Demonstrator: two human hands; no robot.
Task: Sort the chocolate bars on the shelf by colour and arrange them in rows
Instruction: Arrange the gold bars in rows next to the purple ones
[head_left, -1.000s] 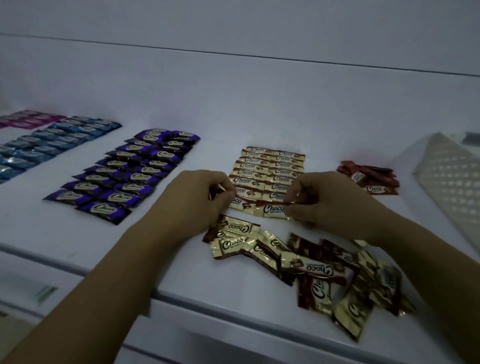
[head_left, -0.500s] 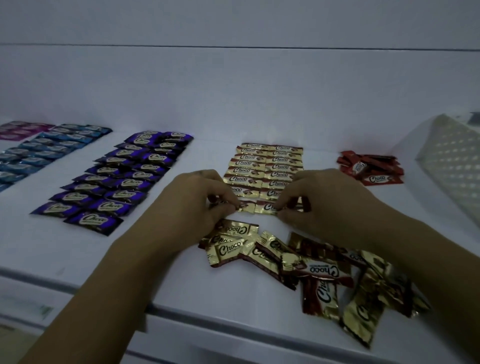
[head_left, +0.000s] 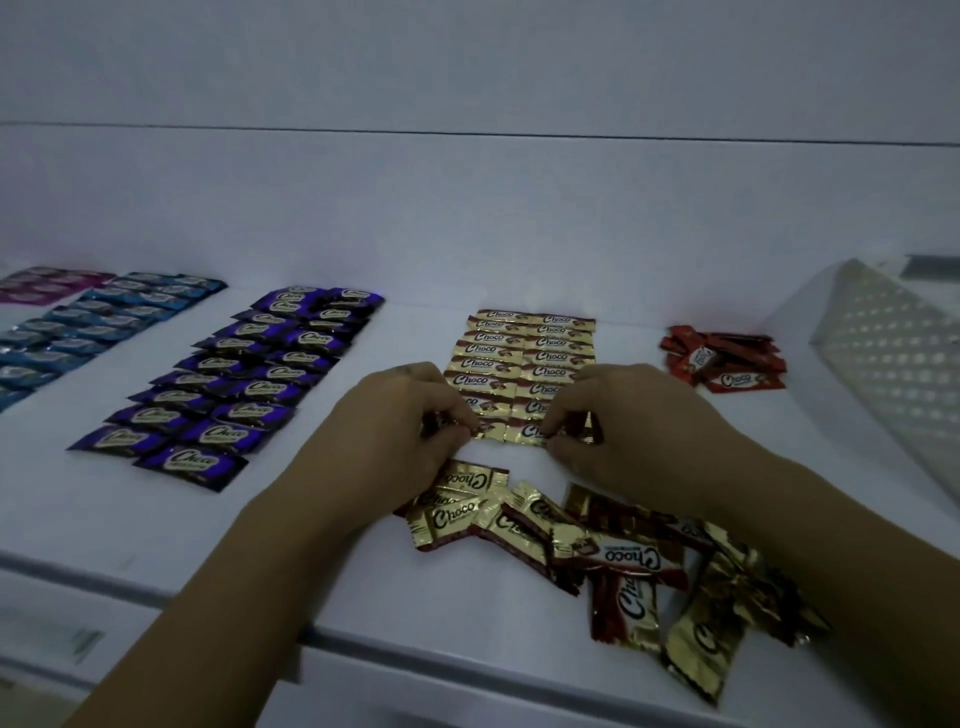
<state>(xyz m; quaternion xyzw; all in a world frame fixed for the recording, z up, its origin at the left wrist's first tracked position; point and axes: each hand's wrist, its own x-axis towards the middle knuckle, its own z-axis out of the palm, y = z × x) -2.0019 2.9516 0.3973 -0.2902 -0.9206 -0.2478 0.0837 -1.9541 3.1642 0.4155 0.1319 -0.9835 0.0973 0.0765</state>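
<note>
- Pink foil chocolate bars (head_left: 47, 283) and blue foil chocolate bars (head_left: 104, 322) lay in rows at the far left of the white shelf (head_left: 639, 322).
- Purple foil chocolate bars (head_left: 234, 384) lay in two rows.
- The left hand (head_left: 400, 441) pinched the left end of the front pair (head_left: 511, 432) of the gold foil chocolate bars (head_left: 524, 358), which lay in two rows.
- The right hand (head_left: 623, 431) pinched the right end of this pair.
- A loose gold pile (head_left: 597, 551) lay near the shelf's front edge.
- A red foil pile (head_left: 727, 358) lay well apart, at the right.
</note>
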